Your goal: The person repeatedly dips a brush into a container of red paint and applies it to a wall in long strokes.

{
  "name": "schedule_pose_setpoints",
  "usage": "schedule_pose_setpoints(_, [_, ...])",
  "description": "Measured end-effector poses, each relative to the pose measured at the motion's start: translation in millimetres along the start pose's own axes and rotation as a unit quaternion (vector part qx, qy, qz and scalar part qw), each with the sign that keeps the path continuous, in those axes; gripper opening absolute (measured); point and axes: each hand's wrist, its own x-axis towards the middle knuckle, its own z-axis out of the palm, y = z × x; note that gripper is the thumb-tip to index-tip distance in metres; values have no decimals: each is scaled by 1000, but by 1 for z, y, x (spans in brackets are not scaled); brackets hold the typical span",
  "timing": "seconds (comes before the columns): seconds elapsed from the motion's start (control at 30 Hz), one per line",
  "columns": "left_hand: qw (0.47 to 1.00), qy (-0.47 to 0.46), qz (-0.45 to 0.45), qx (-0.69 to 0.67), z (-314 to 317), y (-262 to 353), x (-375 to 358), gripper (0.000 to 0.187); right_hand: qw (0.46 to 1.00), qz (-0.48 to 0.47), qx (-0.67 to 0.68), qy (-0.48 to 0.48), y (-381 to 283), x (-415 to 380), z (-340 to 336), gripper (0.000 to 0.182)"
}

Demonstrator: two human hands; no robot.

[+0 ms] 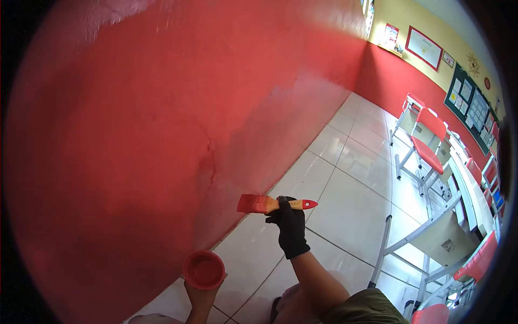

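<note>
My right hand (291,227), in a black glove, has its fingers clamped around the wooden handle of a paintbrush (274,204), gripping it about midway along. The brush lies roughly level: its red-loaded bristles stick out past my fingers toward the red wall (135,135), their tip at or just short of the surface near a rough vertical crack, though I cannot tell whether they touch it. The red-tipped end of the handle pokes out the other side of my grip, over the white tiled floor (350,178). My left hand (200,297) is bare and sits lower, well below and to the wall side of the gloved fingers; its fingers are wrapped from beneath around a small red cup (204,269), held upright with its open mouth facing up, red inside. Away from both hands, beyond the brush handle's end, stand red-seated chairs (429,146) and desks (464,183).
</note>
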Motion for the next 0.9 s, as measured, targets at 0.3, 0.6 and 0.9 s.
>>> schedule_pose_setpoints(0.3, [1000,-16,8,-15,5,-32,1,59,999,42,9,10,4,6,-6,32])
schedule_pose_setpoints(0.6, [997,-67,37,-20,47,-51,22,45,995,50,44,70,4,28,-34,31])
schedule_pose_setpoints(0.9, [976,-208,26,61,90,-33,57,74,984,65,132,104,13,93,-72,31])
